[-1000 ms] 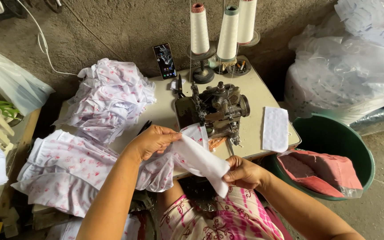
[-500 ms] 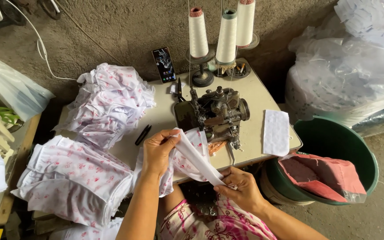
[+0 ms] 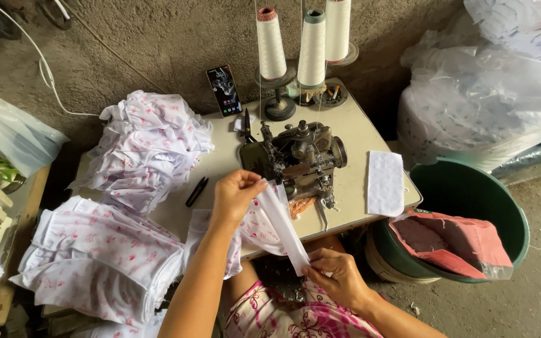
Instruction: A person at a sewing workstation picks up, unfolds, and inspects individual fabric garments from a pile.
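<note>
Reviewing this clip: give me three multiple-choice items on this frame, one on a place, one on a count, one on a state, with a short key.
1. Where does the phone stand?
A. in the green tub
B. at the table's back edge, against the wall
C. on the person's lap

2. How many thread cones stand behind the sewing machine?
A. one
B. three
C. five

3. How is the white strip held?
A. stretched between both hands
B. lying loose on the floor
C. rolled up on the table

Key: 1 B, it leans upright behind the machine. 2 B, three cones show side by side. 3 A, the left hand pinches its upper end and the right hand its lower end.
</note>
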